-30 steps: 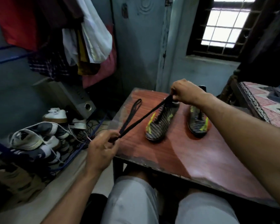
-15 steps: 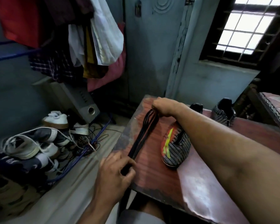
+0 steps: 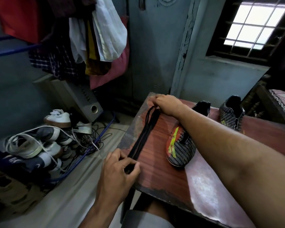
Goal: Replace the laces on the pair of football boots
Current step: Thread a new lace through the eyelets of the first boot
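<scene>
Reddish wood-grain table (image 3: 161,171) fills the lower right of the frame, its near edge worn and chipped. At the lower centre the left hand (image 3: 117,173) has its fingers (image 3: 122,159) curled, with the thumb pinching the near end of a bundle of black laces (image 3: 143,137) at the table's left edge. At the far left corner of the table the right hand (image 3: 166,104) has its fingers bent down and closed on the other end of the same bundle, where the strands form loops. Between the two hands the laces are folded into several parallel strands, drawn straight and lying along the left side of the table.

Just right of the laces, partly under the right forearm, lies one football boot (image 3: 179,150), black with pale dashes, an orange edge and a yellow-green stripe, its toe pointing toward the viewer. No lace can be made out in it, though the forearm hides part of its top. A second boot (image 3: 230,114) of the same pattern stands further back at the right, well apart from the first.

Left of the table, a heap of shoes (image 3: 33,145) and tangled cables lie on the floor beside a grey speaker (image 3: 82,99). Clothes (image 3: 95,40) hang in the upper left of the frame, and a barred window (image 3: 253,23) shines in the upper right.
</scene>
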Available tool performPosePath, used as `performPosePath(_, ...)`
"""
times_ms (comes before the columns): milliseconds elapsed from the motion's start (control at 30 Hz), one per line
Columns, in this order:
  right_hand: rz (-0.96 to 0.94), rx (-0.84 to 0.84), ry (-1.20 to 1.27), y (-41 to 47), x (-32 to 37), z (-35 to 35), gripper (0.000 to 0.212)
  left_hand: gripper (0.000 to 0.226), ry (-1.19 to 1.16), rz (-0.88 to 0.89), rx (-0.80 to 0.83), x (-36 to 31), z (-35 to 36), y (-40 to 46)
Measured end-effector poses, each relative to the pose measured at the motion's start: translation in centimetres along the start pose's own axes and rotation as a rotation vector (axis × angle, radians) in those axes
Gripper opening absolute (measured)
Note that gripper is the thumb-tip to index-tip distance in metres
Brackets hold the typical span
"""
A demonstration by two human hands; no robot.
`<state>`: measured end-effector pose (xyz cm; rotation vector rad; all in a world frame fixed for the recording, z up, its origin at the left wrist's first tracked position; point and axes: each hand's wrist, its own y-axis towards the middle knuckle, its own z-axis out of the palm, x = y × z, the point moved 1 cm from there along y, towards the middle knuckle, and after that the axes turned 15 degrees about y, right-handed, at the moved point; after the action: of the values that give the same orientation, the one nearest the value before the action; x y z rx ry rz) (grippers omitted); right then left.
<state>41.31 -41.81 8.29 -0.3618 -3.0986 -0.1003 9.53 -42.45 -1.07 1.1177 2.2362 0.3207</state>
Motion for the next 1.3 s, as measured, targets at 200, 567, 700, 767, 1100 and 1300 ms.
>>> performPosePath(200,0.119,-0.081,0.118,-1.1,0.4,-0.5,0.019,0.026,-0.066,0.019,0.0,-0.3,-0.8,0.1)
performPosePath(567,0.423,-0.784,0.264,-21.2,-0.2,1.9,0.036,0.053,0.058,0.371,0.021,-6.8,0.0,-0.9)
performPosePath(700,0.641,-0.429,0.393,-26.2,-4.2,4.6,0.081,0.074,0.21,0.296,0.3,-11.7,5.0,1.3)
performPosePath(767,0.64,-0.301,0.415,-28.2,-4.9,5.2,0.086,0.072,0.264,0.286,0.362,-14.9,6.6,2.7)
performPosePath(1100,0.577,-0.459,0.502,-34.3,-0.5,5.6,0.075,0.077,0.424,0.361,0.39,-23.7,8.9,0.9)
performPosePath(1300,0.479,-0.485,0.604,-39.7,0.7,6.0,0.076,0.081,0.392,0.377,0.387,-24.3,8.0,-1.0)
